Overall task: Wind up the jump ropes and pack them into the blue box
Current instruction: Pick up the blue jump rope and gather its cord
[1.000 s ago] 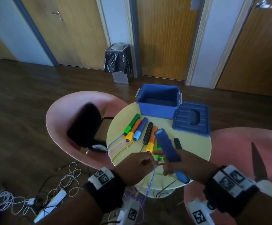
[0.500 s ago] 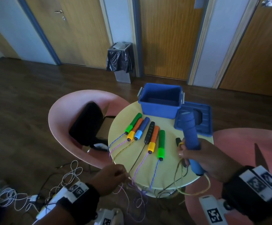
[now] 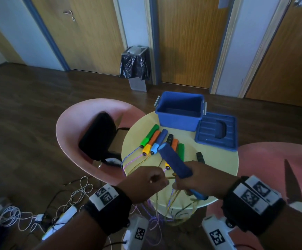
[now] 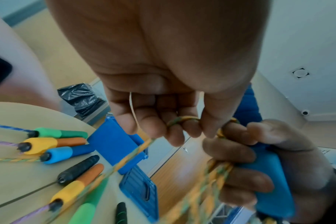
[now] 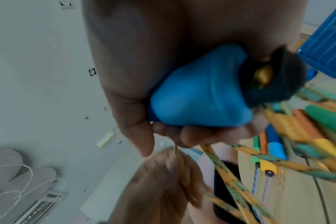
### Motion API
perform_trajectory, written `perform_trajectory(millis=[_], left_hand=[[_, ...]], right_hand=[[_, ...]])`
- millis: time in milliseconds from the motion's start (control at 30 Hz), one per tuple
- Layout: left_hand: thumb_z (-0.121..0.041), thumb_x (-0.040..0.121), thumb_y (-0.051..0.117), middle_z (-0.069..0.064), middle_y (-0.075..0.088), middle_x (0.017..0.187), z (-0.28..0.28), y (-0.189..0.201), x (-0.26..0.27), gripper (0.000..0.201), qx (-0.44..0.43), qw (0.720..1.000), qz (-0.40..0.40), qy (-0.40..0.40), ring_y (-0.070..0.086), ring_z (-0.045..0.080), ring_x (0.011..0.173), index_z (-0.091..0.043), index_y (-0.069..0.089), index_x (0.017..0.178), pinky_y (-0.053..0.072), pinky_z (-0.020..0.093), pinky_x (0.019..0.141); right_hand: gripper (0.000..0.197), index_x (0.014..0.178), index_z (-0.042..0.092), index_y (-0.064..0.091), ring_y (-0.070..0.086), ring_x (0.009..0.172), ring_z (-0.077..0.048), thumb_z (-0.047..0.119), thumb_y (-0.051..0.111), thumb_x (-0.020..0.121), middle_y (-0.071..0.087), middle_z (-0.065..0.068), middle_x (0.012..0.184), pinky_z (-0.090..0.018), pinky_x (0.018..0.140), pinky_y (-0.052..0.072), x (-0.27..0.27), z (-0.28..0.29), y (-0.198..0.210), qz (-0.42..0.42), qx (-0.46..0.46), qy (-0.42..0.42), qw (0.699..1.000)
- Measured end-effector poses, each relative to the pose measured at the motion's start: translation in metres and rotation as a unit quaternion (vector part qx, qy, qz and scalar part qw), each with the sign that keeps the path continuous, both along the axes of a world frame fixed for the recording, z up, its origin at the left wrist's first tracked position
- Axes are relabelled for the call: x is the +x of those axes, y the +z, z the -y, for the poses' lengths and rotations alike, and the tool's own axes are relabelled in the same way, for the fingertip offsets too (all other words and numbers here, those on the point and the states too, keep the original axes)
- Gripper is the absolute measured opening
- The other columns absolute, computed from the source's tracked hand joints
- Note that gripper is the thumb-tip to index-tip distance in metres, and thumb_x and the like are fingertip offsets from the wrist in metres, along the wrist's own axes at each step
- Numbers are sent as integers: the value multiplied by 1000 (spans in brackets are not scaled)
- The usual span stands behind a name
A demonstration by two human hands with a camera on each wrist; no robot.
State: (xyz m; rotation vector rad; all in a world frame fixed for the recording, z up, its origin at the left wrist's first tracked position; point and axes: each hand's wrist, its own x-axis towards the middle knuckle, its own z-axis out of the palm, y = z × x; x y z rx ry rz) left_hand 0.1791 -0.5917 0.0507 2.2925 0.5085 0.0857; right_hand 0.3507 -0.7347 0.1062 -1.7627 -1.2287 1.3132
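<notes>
My right hand (image 3: 186,179) grips a blue jump-rope handle (image 3: 175,162) above the near edge of the round yellow table (image 3: 217,159), the handle tilted up and to the left. The same blue handle (image 5: 197,97) shows in the right wrist view, with loops of its yellow-green rope (image 5: 240,153) hanging from the fingers. My left hand (image 3: 153,179) pinches that yellow-green rope (image 4: 182,119) right beside the right hand. Several other handles (image 3: 157,139), green, orange, blue and black, lie side by side on the table. The open blue box (image 3: 180,112) stands at the table's far edge.
The box's blue lid (image 3: 217,132) lies flat to the right of the box. Pink chairs (image 3: 81,121) flank the table; the left one carries a black bag (image 3: 98,134). Ropes hang off the near edge; white cables (image 3: 38,213) lie on the floor. A bin (image 3: 134,67) stands by the doors.
My left hand came up from below the table edge to meet the right hand with the rope. The right hand swung the blue handle back left, from over the lid to over the laid-out handles.
</notes>
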Motion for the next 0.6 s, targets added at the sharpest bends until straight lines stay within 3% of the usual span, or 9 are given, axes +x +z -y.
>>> perform_trajectory(millis=[100,167,233,300,333,400,500,533,600], left_hand=[[-52,84,56,-6,47,61,-8,-25,-12,35,6,999,-52,10,42,3,59,-22,49,66,40,30,65],[-45,87,58,-7,48,60,-17,-49,-31,33,6,992,-121,23,43,0,58,-27,49,62,40,28,65],[-48,81,54,-7,54,65,-28,-75,-60,27,16,981,-185,59,50,0,61,-26,60,66,46,29,70],[-50,76,48,-7,59,70,-33,-91,-84,37,20,971,-225,83,61,9,73,-19,69,76,48,29,75],[-43,83,50,-11,58,68,-32,-94,-93,29,16,967,-241,77,62,8,78,-24,68,71,44,26,76],[-27,92,56,-16,53,58,-26,-95,-98,43,30,964,-258,59,58,0,75,-40,60,51,37,17,69],[-52,86,52,-3,62,69,-24,-94,-96,30,0,973,-216,77,63,15,74,-29,69,76,50,31,74],[-57,84,50,-3,65,73,-24,-93,-91,36,-4,981,-181,73,64,14,72,-27,70,84,53,35,74],[-57,86,51,-7,65,72,-15,-73,-76,30,-1,990,-131,57,62,9,69,-31,67,83,53,35,72]], right_hand=[[26,60,26,59,52,56,-17,38,78,74,56,-2,58,-38,66,45,13,12,6,-23,52,-68,996],[24,64,22,62,49,55,-21,39,80,63,53,-7,57,-39,59,42,26,18,8,-102,108,-195,969],[27,70,12,58,48,52,-21,25,81,70,51,-10,57,-35,55,39,42,23,5,-123,154,-326,925],[21,73,11,57,49,52,-19,13,74,85,50,-9,61,-33,54,38,54,28,2,-105,171,-397,896],[18,75,11,60,50,53,-18,13,71,88,51,-8,63,-33,55,39,57,30,-1,-98,172,-411,890],[9,84,9,68,52,55,-17,16,71,89,55,-6,67,-33,56,40,57,33,-5,-86,163,-411,893],[7,93,15,75,54,59,-15,12,70,89,63,3,66,-31,57,42,47,33,-10,-47,133,-363,921],[9,93,17,75,54,59,-15,11,70,89,62,1,65,-30,58,43,42,32,-11,-36,121,-334,934],[12,96,22,75,52,58,-16,14,72,88,58,-6,64,-31,61,42,29,28,-13,-18,86,-260,962]])
